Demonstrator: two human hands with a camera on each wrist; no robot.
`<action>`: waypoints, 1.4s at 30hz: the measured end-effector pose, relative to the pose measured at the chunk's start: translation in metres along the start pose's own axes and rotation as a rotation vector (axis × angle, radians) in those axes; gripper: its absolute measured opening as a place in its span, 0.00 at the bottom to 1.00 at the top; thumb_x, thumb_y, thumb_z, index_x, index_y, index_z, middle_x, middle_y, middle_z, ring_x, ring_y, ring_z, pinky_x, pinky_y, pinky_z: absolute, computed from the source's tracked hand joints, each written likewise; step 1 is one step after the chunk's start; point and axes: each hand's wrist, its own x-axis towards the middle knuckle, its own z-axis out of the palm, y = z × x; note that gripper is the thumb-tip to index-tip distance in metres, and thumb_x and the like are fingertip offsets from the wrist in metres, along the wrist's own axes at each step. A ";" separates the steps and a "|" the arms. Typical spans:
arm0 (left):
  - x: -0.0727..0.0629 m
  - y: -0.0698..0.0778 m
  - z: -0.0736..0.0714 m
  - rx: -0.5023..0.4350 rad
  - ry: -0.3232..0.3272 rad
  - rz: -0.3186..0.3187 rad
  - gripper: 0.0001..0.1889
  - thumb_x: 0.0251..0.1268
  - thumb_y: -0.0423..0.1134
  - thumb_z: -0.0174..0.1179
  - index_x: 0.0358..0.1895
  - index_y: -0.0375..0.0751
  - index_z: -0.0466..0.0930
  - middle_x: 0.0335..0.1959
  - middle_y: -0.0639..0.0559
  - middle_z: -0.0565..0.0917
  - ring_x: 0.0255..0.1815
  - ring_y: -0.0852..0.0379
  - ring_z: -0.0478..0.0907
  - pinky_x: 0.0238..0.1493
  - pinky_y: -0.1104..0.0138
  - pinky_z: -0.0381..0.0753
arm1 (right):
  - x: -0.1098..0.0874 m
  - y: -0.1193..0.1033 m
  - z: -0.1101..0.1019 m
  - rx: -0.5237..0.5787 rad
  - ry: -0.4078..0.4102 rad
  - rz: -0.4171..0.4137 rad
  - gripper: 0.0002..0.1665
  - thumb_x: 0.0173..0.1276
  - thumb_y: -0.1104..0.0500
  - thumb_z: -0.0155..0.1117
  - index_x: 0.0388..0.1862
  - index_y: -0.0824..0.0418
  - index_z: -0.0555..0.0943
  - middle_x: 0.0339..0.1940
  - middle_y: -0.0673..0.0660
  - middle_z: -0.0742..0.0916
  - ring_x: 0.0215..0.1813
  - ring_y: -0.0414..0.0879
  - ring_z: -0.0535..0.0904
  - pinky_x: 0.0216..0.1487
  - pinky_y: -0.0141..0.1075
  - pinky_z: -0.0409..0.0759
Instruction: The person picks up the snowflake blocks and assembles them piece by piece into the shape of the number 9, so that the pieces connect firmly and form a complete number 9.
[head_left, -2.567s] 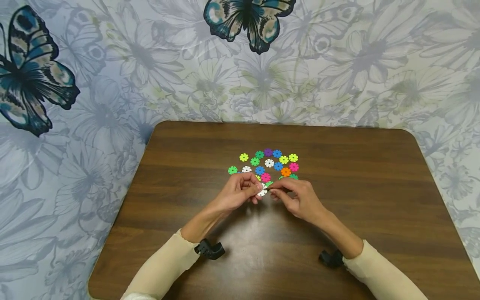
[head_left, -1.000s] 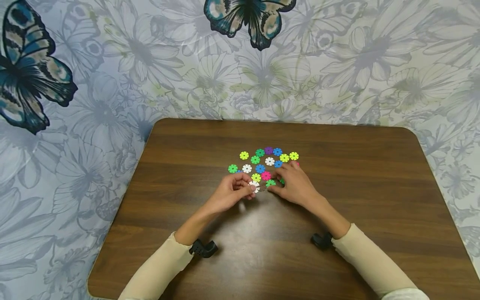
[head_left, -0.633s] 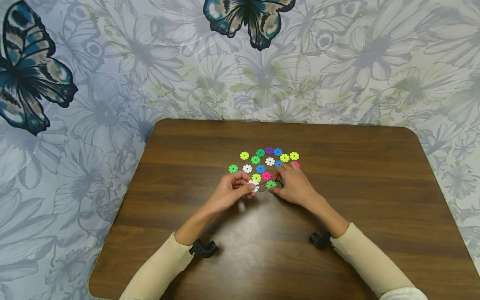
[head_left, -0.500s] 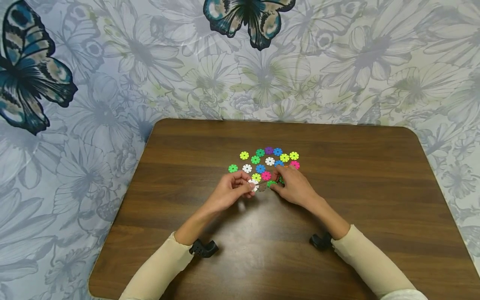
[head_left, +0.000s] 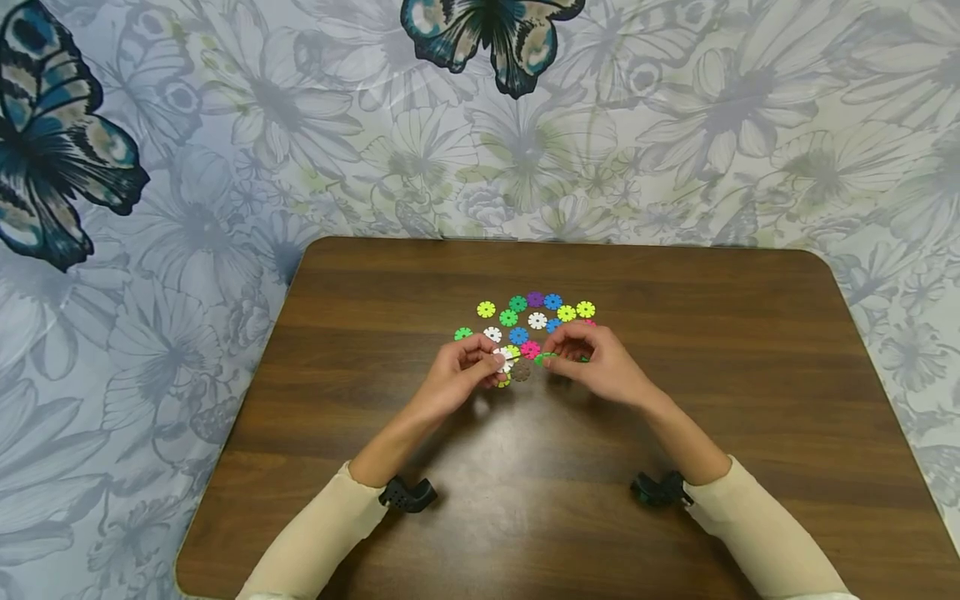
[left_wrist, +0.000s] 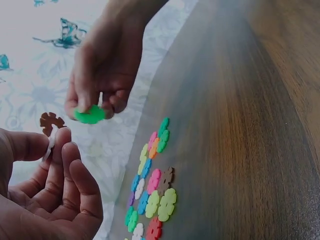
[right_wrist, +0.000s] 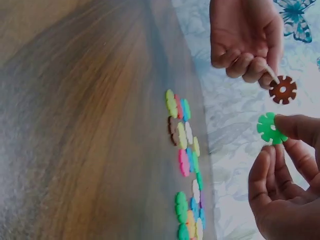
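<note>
Thumb and fingertips of my left hand [head_left: 459,375] pinch a white notched plastic disc [head_left: 501,362] on the near side of a loose group of such discs. A brown notched disc [right_wrist: 290,93] is joined to the white one at an angle, slotted edge to edge. My right hand [head_left: 603,367] pinches a bright green notched disc [right_wrist: 265,128] between thumb and fingers. In the right wrist view the green disc is raised off the table, a small gap from the brown one. The head view shows the green disc nearly edge-on.
Several flat notched discs lie beyond and under the hands, among them a purple disc [head_left: 535,298], a pink disc [head_left: 529,349] and a brown disc [head_left: 521,372]. The brown wooden table [head_left: 720,375] meets a patterned wall [head_left: 675,167] with butterfly figures [head_left: 495,42].
My right hand has picked the green disc up from the table and drawn back slightly. My left hand, still pinching the white disc, has shifted a little up and left.
</note>
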 end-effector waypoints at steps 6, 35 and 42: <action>0.000 0.001 0.001 0.018 0.008 -0.004 0.08 0.72 0.35 0.61 0.43 0.32 0.77 0.33 0.40 0.86 0.35 0.48 0.86 0.39 0.63 0.86 | -0.003 -0.012 -0.001 0.146 0.012 0.046 0.07 0.68 0.63 0.70 0.43 0.61 0.83 0.35 0.63 0.85 0.33 0.53 0.81 0.33 0.36 0.84; 0.000 0.000 0.002 -0.065 -0.061 0.004 0.10 0.71 0.31 0.61 0.52 0.33 0.77 0.34 0.42 0.88 0.36 0.52 0.88 0.42 0.61 0.88 | -0.004 -0.020 0.004 0.269 0.029 0.051 0.11 0.71 0.60 0.68 0.44 0.64 0.76 0.31 0.67 0.85 0.31 0.59 0.86 0.35 0.47 0.88; -0.001 0.001 0.002 -0.044 -0.105 0.021 0.10 0.71 0.33 0.62 0.51 0.34 0.79 0.37 0.42 0.89 0.38 0.53 0.88 0.44 0.59 0.88 | -0.004 -0.021 0.006 0.264 0.036 0.043 0.12 0.71 0.60 0.68 0.45 0.66 0.76 0.32 0.68 0.85 0.31 0.53 0.86 0.35 0.47 0.88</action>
